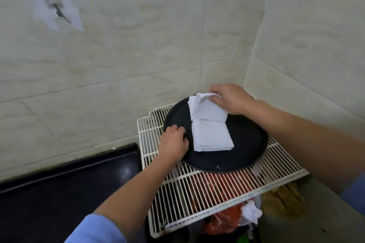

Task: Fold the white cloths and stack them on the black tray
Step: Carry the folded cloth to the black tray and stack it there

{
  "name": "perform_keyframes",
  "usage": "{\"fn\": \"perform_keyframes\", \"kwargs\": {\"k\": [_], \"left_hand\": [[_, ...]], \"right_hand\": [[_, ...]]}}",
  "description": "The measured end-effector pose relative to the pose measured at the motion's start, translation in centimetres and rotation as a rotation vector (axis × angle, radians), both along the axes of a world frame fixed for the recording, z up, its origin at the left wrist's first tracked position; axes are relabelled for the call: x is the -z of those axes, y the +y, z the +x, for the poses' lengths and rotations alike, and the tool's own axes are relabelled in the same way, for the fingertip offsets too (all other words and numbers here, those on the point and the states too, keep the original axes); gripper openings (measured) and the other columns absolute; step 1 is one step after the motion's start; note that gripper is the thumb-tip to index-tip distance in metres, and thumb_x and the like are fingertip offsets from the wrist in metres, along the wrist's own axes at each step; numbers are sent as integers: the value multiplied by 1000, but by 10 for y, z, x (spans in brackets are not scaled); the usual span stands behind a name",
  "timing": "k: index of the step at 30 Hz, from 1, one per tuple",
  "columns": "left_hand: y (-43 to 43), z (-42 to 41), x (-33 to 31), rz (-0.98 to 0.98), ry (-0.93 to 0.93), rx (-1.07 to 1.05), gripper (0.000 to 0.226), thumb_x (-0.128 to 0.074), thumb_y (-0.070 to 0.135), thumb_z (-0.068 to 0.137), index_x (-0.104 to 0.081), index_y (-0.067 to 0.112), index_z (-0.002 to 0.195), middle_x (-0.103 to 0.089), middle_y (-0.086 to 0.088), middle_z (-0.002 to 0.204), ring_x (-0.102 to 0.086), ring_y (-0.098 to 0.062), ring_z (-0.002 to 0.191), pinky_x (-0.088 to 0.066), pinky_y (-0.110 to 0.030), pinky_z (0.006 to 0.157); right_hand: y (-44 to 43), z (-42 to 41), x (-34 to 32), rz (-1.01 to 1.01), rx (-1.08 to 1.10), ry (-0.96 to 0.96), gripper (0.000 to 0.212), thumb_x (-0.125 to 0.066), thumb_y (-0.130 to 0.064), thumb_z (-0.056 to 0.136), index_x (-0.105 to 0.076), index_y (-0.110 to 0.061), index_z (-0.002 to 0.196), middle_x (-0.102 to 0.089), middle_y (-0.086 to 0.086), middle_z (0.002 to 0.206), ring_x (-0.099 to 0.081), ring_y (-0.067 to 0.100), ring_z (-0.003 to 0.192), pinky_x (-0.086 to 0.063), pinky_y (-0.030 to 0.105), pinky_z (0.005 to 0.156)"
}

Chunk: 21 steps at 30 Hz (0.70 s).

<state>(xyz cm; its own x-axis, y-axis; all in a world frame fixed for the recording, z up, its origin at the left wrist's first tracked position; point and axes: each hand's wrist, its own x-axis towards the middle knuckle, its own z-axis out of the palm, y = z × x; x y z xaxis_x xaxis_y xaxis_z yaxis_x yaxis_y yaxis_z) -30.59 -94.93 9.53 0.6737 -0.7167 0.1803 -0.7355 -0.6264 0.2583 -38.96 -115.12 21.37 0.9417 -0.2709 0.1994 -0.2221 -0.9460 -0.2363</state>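
Right fingers [214,95] pinch white cloths [209,122]; left hand [173,143] apparently grips black tray [246,144].

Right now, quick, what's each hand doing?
Left hand: resting on the black tray rim beside the folded white cloths; a grip cannot be told.
Right hand: closed, pinching the lifted white cloth.

White cloths [210,134] on a black tray [245,144], cream wire rack [207,193], beige marbled wall tiles [138,35].

clutter [227,221] under rack [197,193] indistinct
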Motion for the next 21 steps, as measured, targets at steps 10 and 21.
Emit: {"fn": "perform_keyframes", "kwargs": {"k": [10, 21], "left_hand": [[-6, -2, 13, -100, -33, -88, 22, -53, 28, 88, -64, 17, 103, -56, -1, 101, -48, -19, 93, -45, -34, 78], [-9, -4, 14, -119, -64, -113, 18, -58, 23, 83, -65, 12, 95, -57, -4, 94, -50, -23, 88, -46, -39, 75]], "right_hand": [[-59, 86, 44, 122, -45, 134, 18, -54, -28, 94, -62, -16, 106, -63, 4, 107, -57, 26, 99, -43, 35, 78], [-43, 74, 100, -102, -150, 59, 71, -35, -59, 94, -13, -25, 153, -10, 4, 161, -8, 21, 148, -13, 42, 117]]}}
